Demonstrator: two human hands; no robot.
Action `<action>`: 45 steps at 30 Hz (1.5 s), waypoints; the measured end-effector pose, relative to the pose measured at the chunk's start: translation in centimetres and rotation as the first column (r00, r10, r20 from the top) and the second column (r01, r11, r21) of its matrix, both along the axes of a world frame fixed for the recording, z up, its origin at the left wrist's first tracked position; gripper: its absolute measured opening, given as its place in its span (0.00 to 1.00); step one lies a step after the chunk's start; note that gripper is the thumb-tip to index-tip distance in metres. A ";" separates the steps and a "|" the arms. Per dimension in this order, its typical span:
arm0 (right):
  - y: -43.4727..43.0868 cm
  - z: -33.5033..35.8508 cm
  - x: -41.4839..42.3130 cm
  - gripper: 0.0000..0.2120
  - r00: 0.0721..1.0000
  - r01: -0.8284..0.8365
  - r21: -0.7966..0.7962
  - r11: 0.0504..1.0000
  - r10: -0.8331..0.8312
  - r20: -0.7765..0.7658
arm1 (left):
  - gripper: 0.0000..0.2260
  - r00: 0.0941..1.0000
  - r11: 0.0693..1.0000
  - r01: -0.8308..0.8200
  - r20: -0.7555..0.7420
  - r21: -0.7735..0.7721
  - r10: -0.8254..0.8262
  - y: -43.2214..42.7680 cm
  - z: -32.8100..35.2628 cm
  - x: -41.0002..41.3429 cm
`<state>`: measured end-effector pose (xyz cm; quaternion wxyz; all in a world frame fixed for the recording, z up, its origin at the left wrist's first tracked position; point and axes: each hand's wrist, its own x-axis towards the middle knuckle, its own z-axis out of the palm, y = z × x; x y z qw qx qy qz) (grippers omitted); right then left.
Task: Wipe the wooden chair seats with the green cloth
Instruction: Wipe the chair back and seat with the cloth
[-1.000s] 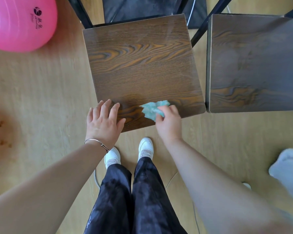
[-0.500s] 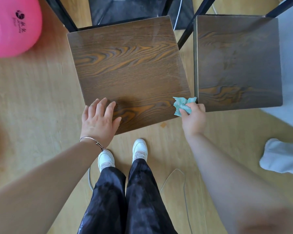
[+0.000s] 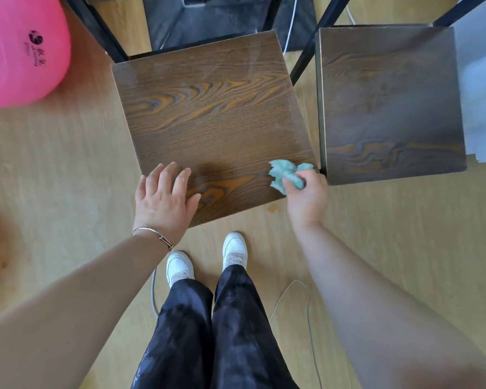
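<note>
Item: small crumpled green cloth (image 3: 284,171), on the near right corner of the dark-brown wooden chair seat (image 3: 213,113).
Of the two hands, the right hand (image 3: 306,197) bunches it in curled fingers. The left hand (image 3: 163,200) lies flat and spread on the seat, holding nothing. The cloth is probably light, soft and limp, so best held wadded. A second wooden seat (image 3: 387,102) stands just beside.

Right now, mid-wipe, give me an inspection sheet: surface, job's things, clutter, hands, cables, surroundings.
Surface: near chair seat, dark wood grain, slight sheen on its right side.
Job's things: green cloth bunched at that seat's near right corner; second chair seat beside it on the right, narrow gap between.
Clutter: pink ball on the floor, far left.
Hands: left hand flat on the seat's near left corner; right hand grips the cloth.
Cables: floor cable curving beside the white shoes.
Surroundings: light wooden floor; black chair frames behind.
</note>
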<state>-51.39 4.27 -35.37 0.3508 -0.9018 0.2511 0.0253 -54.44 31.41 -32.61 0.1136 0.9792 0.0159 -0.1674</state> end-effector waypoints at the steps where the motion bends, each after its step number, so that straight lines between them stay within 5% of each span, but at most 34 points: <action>1: -1.3 0.4 0.6 0.08 0.997 0.062 -0.030 0.998 -0.061 0.038 | 0.24 1.000 1.000 -0.002 0.002 -0.004 0.002 -0.1 0.0 0.0; 8: -5.7 1.1 3.1 0.09 0.979 0.192 -0.144 0.971 -0.179 0.095 | 0.24 1.000 1.000 0.023 0.009 -0.015 -0.023 -1.5 0.6 0.2; 18: -4.1 -0.4 1.0 0.05 0.993 -0.070 -0.160 0.985 0.053 -0.108 | 0.25 0.998 0.999 0.048 -0.033 0.019 -0.048 -1.7 0.1 -0.5; 31: -6.9 0.8 2.2 0.15 0.871 -0.447 -0.169 0.878 0.385 -0.304 | 0.25 0.992 0.992 0.126 -0.016 0.004 -0.126 -6.3 0.6 2.1; 41: -3.9 -1.1 1.0 0.02 0.987 -0.093 -0.152 0.984 0.071 -0.144 | 0.24 0.980 0.980 0.200 0.018 -0.008 -0.200 -9.5 -0.1 3.7; 45: 1.6 -1.3 -1.0 0.02 0.969 -0.234 -0.089 0.968 0.224 -0.108 | 0.24 0.981 0.981 0.194 -0.007 0.010 -0.194 -9.0 -0.2 3.6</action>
